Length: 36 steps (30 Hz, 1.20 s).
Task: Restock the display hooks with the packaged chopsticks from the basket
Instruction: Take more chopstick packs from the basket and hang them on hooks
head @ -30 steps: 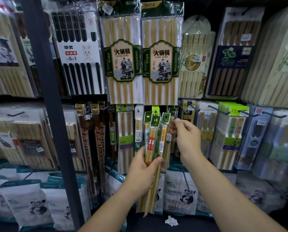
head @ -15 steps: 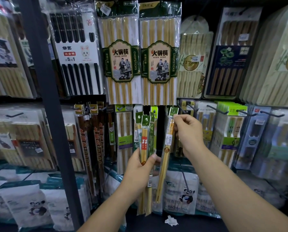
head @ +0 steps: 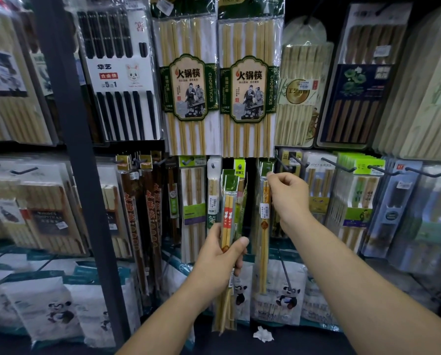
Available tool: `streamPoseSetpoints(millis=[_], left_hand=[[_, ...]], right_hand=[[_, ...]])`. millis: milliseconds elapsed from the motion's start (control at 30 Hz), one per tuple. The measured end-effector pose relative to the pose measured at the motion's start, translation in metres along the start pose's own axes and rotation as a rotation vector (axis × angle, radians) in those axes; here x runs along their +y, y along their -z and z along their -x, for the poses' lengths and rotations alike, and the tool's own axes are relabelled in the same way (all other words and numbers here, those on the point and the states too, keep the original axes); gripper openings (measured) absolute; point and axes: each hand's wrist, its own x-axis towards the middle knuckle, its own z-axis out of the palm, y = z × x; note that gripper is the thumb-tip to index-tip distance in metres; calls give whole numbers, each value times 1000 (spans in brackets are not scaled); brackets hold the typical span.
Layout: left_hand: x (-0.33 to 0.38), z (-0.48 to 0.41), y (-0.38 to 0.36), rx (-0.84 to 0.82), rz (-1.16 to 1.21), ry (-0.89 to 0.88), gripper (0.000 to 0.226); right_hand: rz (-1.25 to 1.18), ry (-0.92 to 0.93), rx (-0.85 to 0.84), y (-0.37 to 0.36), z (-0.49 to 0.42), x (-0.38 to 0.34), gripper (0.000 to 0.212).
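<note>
My left hand (head: 220, 260) grips a bundle of slim chopstick packs (head: 228, 213) with green header cards, held upright in front of the lower row of hooks. My right hand (head: 287, 198) pinches the green header of a single slim chopstick pack (head: 264, 226), which hangs straight down from my fingers at the level of a display hook (head: 281, 161). Whether the header is threaded on the hook cannot be seen. No basket is in view.
Two large packs labelled CHOPSTICKS (head: 189, 88) hang just above my hands. Black chopsticks (head: 122, 73) hang upper left beside a dark upright post (head: 73, 149). Bare hook tips (head: 342, 166) stick out to the right. Panda-printed bags (head: 283, 298) and a crumpled paper scrap (head: 263, 334) lie below.
My right hand has pulled one pack out of the bundle and carried it up and right toward the hook. My left hand has kept hold of the remaining packs, rising slightly.
</note>
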Motion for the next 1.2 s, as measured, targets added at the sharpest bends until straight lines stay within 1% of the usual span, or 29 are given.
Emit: streamPoseSetpoints(millis=[67, 133, 233, 300, 400, 467, 600, 700, 767, 867, 933, 1067, 1200], left_hand=[[1, 0, -1, 11, 25, 11, 18], [2, 0, -2, 16, 42, 15, 20], [2, 0, -4, 33, 32, 16, 17], [1, -1, -5, 41, 3, 12, 10], [2, -1, -9, 45, -21, 22, 12], [3, 0, -12, 34, -18, 23, 14], [6, 3, -14, 7, -3, 4, 14], [7, 3, -12, 9, -1, 13, 15], [6, 2, -10, 44, -17, 34, 16], [2, -1, -8, 88, -54, 26, 8], [1, -1, -7, 95, -68, 22, 7], [2, 0, -6, 59, -13, 54, 6], [7, 2, -6, 8, 31, 59, 10]], right_hand=[[12, -11, 0, 0, -3, 2, 32], [32, -4, 11, 1, -3, 3, 26], [66, 43, 93, 5, 6, 4, 16], [68, 40, 60, 6, 17, 3, 18], [78, 10, -106, 5, 34, 2, 21], [86, 5, -146, 4, 38, 0, 18], [37, -50, -152, 6, 36, -5, 19], [-8, -57, -142, 8, 34, -10, 20], [-40, -52, -116, 9, 31, -15, 20], [-59, -44, -67, 11, 24, -20, 26], [-53, -41, -61, 11, 20, -21, 26], [15, -26, -71, 8, 15, -22, 28], [9, -17, -65, 6, 12, -21, 30]])
